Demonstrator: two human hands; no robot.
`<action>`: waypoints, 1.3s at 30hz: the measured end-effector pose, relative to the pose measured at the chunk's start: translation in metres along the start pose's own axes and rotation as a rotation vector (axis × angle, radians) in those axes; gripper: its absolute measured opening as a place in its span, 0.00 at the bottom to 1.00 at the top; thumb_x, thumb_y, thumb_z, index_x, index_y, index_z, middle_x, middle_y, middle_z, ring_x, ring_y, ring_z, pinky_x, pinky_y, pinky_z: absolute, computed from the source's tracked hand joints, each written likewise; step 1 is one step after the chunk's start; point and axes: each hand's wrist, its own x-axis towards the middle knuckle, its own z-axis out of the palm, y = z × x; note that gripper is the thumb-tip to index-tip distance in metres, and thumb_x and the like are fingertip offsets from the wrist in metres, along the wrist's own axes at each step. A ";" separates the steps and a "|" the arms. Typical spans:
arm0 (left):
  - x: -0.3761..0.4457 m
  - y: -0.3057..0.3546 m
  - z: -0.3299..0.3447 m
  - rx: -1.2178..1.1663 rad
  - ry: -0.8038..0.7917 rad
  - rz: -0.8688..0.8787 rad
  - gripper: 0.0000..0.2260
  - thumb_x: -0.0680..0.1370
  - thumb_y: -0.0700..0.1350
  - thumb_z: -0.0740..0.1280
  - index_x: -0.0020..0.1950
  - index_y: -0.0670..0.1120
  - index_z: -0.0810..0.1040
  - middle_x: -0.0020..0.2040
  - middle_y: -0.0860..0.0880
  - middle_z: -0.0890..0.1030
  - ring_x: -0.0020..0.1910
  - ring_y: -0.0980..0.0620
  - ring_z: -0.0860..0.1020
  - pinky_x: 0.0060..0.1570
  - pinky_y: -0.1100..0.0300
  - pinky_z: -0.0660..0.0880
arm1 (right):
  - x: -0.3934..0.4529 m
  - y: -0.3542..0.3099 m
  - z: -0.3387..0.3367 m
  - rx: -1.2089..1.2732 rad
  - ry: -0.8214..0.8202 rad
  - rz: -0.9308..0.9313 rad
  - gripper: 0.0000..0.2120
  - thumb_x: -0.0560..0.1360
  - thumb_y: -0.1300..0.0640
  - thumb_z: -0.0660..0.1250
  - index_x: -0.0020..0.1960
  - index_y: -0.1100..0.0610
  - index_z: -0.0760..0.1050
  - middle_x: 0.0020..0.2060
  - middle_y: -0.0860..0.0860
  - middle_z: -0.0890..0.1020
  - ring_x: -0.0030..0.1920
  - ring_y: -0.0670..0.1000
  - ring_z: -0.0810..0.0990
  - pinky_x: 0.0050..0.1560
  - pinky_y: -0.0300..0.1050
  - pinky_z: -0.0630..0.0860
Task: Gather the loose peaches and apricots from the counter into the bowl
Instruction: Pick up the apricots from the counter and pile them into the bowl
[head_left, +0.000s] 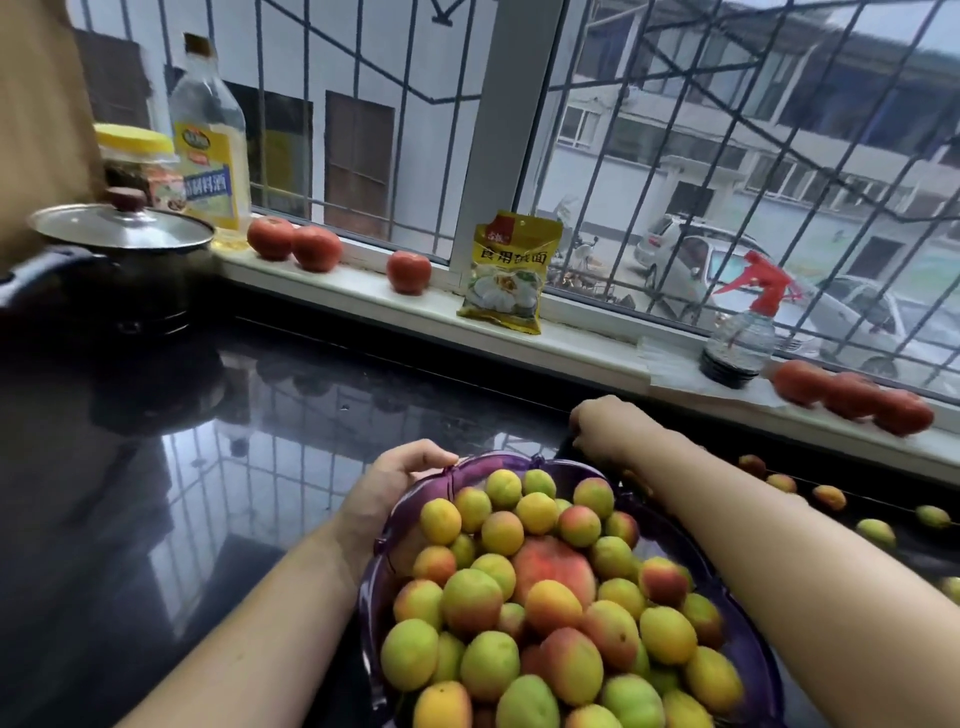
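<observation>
A purple bowl (498, 464) sits on the black counter near me, heaped with several yellow-green and red apricots and one larger pink peach (553, 564). My left hand (387, 486) grips the bowl's far left rim. My right hand (605, 423) reaches past the bowl's far rim, fingers curled down toward the counter; what they hold is hidden. Several loose apricots (828, 497) lie on the counter to the right, beyond my right forearm.
The glossy black counter (234, 493) stretches left. A lidded black pot (119, 260) stands at the far left. On the windowsill (363, 299) are tomatoes (408, 271), an oil bottle (210, 140), a yellow packet (511, 270) and a spray bottle (740, 332).
</observation>
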 end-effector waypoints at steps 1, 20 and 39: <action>-0.002 0.000 0.001 0.007 0.000 0.006 0.15 0.72 0.46 0.64 0.47 0.36 0.82 0.40 0.39 0.84 0.39 0.41 0.83 0.46 0.51 0.82 | -0.005 0.001 -0.008 0.106 0.057 0.003 0.13 0.78 0.55 0.67 0.61 0.53 0.80 0.57 0.56 0.83 0.53 0.58 0.81 0.51 0.45 0.77; -0.001 -0.003 0.005 0.067 0.131 0.058 0.13 0.72 0.47 0.65 0.38 0.38 0.82 0.33 0.42 0.82 0.31 0.45 0.82 0.35 0.57 0.82 | -0.178 -0.021 -0.055 0.728 -0.005 -0.478 0.09 0.79 0.43 0.68 0.59 0.39 0.77 0.43 0.42 0.83 0.43 0.40 0.81 0.43 0.37 0.75; -0.005 -0.008 -0.001 0.080 0.002 0.008 0.18 0.78 0.48 0.61 0.54 0.37 0.83 0.45 0.38 0.86 0.45 0.39 0.84 0.52 0.49 0.82 | -0.177 -0.032 -0.049 0.695 -0.063 -0.580 0.14 0.79 0.53 0.71 0.60 0.36 0.80 0.49 0.36 0.83 0.52 0.38 0.80 0.57 0.44 0.79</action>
